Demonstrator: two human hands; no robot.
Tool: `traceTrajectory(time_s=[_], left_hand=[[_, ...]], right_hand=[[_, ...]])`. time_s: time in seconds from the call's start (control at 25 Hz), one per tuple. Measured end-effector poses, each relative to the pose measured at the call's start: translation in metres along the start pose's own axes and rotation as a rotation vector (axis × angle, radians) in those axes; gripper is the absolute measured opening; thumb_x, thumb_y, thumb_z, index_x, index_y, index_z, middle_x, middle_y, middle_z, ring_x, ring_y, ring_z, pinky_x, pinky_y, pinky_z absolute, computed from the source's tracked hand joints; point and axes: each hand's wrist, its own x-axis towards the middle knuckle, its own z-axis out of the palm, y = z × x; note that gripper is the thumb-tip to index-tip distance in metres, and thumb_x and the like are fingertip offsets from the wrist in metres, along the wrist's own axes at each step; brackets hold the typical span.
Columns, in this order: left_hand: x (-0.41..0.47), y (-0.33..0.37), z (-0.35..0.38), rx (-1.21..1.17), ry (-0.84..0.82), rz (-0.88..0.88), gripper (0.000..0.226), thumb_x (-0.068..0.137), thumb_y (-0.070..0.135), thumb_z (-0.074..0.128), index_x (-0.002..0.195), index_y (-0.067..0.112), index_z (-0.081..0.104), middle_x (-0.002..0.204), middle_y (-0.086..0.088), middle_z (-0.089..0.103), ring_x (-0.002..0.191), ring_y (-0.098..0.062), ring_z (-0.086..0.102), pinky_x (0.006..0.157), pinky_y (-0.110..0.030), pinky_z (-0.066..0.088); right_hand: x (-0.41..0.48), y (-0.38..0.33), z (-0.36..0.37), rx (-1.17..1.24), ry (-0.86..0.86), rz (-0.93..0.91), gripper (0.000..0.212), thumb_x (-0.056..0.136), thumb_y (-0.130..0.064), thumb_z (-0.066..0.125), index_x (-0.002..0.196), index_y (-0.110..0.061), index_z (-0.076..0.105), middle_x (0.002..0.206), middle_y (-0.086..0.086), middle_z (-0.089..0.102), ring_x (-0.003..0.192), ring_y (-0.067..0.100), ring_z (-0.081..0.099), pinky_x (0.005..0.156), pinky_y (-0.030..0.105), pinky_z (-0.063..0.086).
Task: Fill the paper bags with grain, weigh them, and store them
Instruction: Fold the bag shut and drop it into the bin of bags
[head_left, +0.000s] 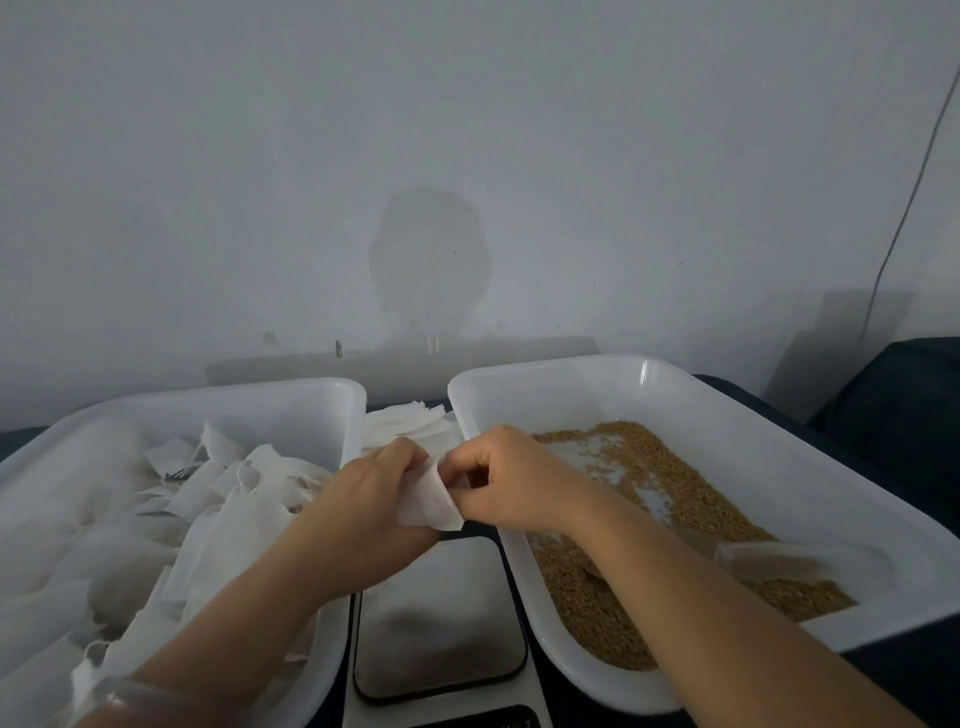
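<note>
A small white paper bag (428, 501) is held above the scale (439, 618), between the two tubs. My left hand (374, 488) grips its left side and my right hand (506, 480) pinches its right edge near the top. Brown grain (675, 499) lies in the white tub on the right (779, 441). A clear plastic scoop (789, 564) lies on the grain by my right forearm. The white tub on the left (291, 400) holds several white paper bags (208, 499). The scale's platform bears nothing.
A small stack of flat white bags (410, 423) lies behind the hands between the tubs. A grey wall stands close behind the table. A dark object (904, 395) sits at the far right, with a thin cable running up the wall.
</note>
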Motion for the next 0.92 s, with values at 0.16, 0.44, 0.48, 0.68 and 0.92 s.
traceTrajectory(time_s=[0.16,0.44,0.48,0.68,0.92], left_hand=[[-0.001,0.000,-0.002,-0.123,0.024,-0.055,0.029,0.078,0.034,0.069,0.079,0.032,0.040,0.074,0.011,0.056,0.070,-0.005,0.055,0.059,-0.019,0.039],[-0.001,-0.007,-0.001,-0.159,0.004,-0.044,0.034,0.080,0.044,0.065,0.094,0.021,0.044,0.081,0.016,0.054,0.075,0.001,0.052,0.060,-0.012,0.036],[0.000,-0.007,-0.001,-0.165,0.004,-0.042,0.036,0.080,0.044,0.065,0.096,0.021,0.043,0.081,0.017,0.053,0.075,0.003,0.051,0.059,-0.011,0.035],[0.001,-0.007,0.001,-0.200,0.005,-0.030,0.035,0.079,0.044,0.065,0.094,0.020,0.043,0.084,0.016,0.053,0.078,0.000,0.051,0.061,-0.014,0.036],[-0.001,-0.008,0.001,-0.191,-0.006,-0.038,0.033,0.080,0.041,0.065,0.092,0.021,0.042,0.083,0.014,0.054,0.078,-0.002,0.052,0.060,-0.014,0.035]], right_hand=[[-0.008,-0.001,-0.027,0.286,0.171,0.005,0.017,0.084,-0.024,0.068,0.078,-0.039,0.073,0.070,-0.017,0.068,0.060,-0.004,0.057,0.059,0.012,0.048],[-0.063,0.064,-0.110,-0.552,-0.196,0.690,0.054,0.080,-0.056,0.062,0.122,-0.023,0.059,0.113,-0.013,0.058,0.099,0.004,0.055,0.087,0.020,0.041],[-0.075,0.069,-0.118,-0.595,-0.303,0.773,0.064,0.071,-0.066,0.063,0.120,-0.026,0.058,0.112,-0.015,0.056,0.099,0.003,0.054,0.086,0.018,0.040],[-0.121,0.079,-0.127,-0.618,-0.537,0.865,0.034,0.068,-0.053,0.076,0.093,-0.042,0.057,0.098,-0.023,0.060,0.092,-0.004,0.057,0.083,0.016,0.044],[-0.130,0.087,-0.120,-0.603,-0.222,0.664,0.023,0.078,-0.029,0.075,0.095,-0.038,0.062,0.096,-0.018,0.060,0.087,-0.001,0.057,0.073,0.017,0.043]])
